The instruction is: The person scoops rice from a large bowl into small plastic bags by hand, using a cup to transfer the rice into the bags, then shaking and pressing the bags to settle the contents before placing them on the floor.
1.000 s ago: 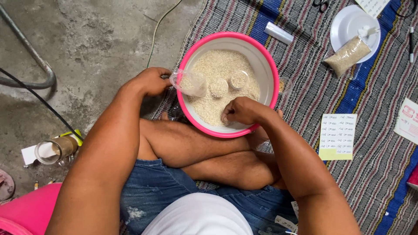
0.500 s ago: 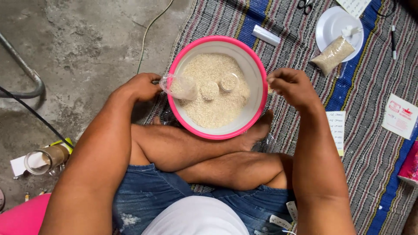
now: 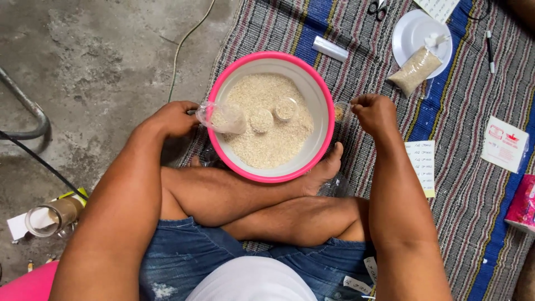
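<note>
Denim shorts (image 3: 189, 256), white top (image 3: 251, 281), sleeveless

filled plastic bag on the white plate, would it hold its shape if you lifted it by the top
Probably not. The filled plastic bag lies slumped across the white plate, so its thin film likely sags around the loose grain. It looks packed full, so probably fairly heavy for its size. Lying flat on its side, it seems unlikely to roll.

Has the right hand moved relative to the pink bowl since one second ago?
Yes. The right hand was inside the pink bowl, in the grain; now it is outside the rim, closed over the striped mat to the bowl's right.
</note>
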